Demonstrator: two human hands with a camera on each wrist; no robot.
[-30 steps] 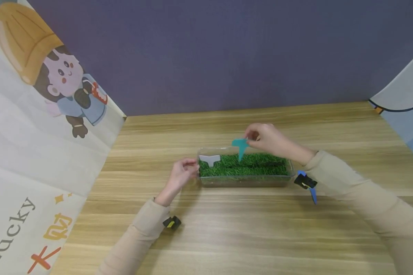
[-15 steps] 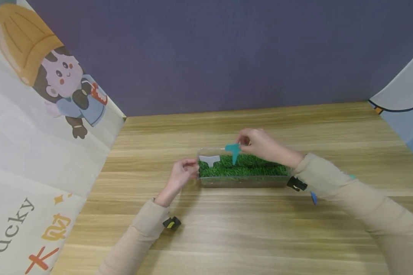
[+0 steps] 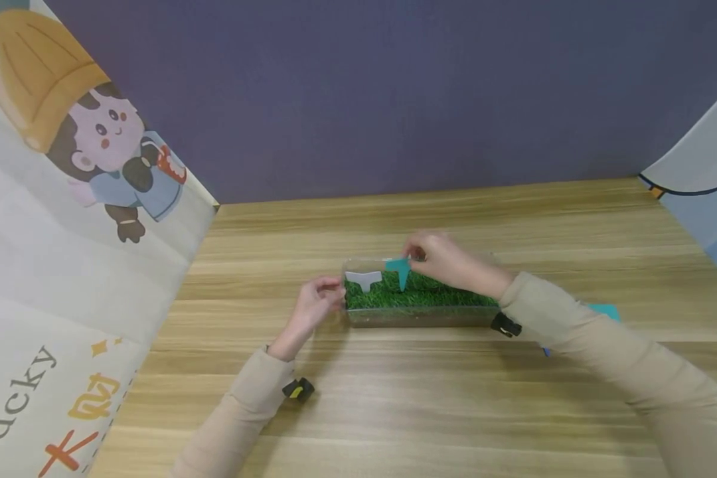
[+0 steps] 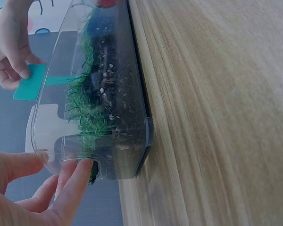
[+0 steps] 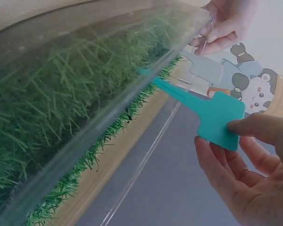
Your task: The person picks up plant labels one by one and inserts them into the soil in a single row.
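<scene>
A clear box (image 3: pixel 424 317) holds green artificial grass (image 3: pixel 442 295). My right hand (image 3: pixel 454 265) pinches the head of a teal T-shaped tag (image 3: pixel 398 266) between thumb and fingers; in the right wrist view the tag's (image 5: pixel 221 120) pointed stem reaches into the grass. A white tag (image 3: pixel 364 278) stands in the grass at the box's left end. My left hand (image 3: pixel 312 307) grips that end wall, and the left wrist view shows its fingers (image 4: pixel 75 188) at the clear wall (image 4: pixel 125 165), with dark filling under the grass.
To the right, another teal piece (image 3: pixel 606 311) and a bit of a blue piece (image 3: pixel 546 352) show on the wooden table (image 3: pixel 430 398), partly hidden by my right sleeve. A dark blue panel (image 3: pixel 394 99) rises behind the table, with a printed cloth (image 3: pixel 48 265) at the left.
My right hand has moved left and down with the teal tag, whose tip is now in the grass beside the white tag. The left hand has stayed still.
</scene>
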